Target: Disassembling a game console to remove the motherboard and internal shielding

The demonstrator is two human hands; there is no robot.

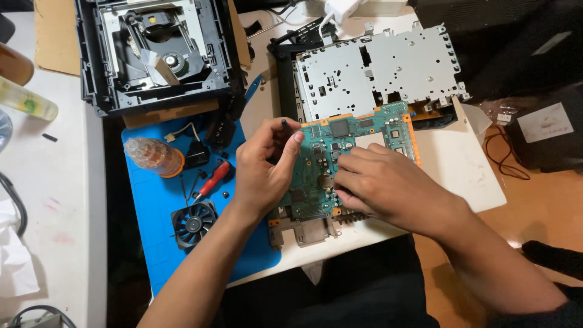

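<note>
The left hand (262,170) pinches a thin black stick-like tool (284,124) between thumb and fingertips, at the left edge of a green printed circuit board with orange corners (358,130). The right hand (388,185) lies flat on that board, fingers curled and pressing down. The board rests on the white tabletop (461,170), just in front of a perforated grey metal shield plate (376,73). A small black cooling fan (193,223) and a red-handled screwdriver (212,179) lie on the blue work mat (152,200) to the left.
</note>
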